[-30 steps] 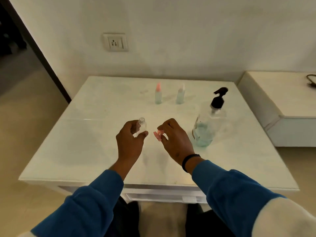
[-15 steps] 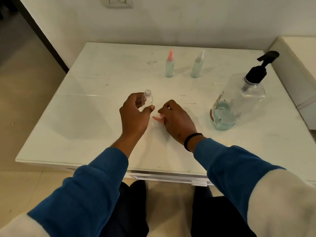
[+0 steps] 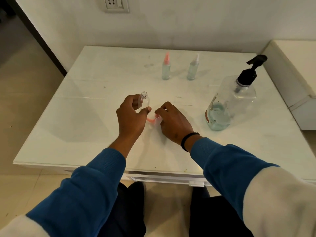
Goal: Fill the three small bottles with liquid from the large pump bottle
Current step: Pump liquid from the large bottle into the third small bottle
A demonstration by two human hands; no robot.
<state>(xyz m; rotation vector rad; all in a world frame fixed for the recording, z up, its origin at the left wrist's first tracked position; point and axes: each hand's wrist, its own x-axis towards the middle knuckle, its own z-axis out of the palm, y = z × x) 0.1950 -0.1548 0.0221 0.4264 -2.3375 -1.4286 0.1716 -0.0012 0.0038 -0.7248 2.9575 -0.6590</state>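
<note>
Glossy white table [image 3: 89, 127]; left hand [image 3: 130, 117] holds threaded clear bottle [image 3: 145, 100].

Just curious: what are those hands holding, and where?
Left hand grips the small clear uncapped bottle round its body; right hand pinches the pink spray cap low over the table.

No legible text anywhere.

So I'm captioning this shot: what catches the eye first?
The two hands at the table's middle: the left hand holds an uncapped small bottle, the right hand pinches its pink sprayer cap. At right stands the black-topped pump bottle.
</note>
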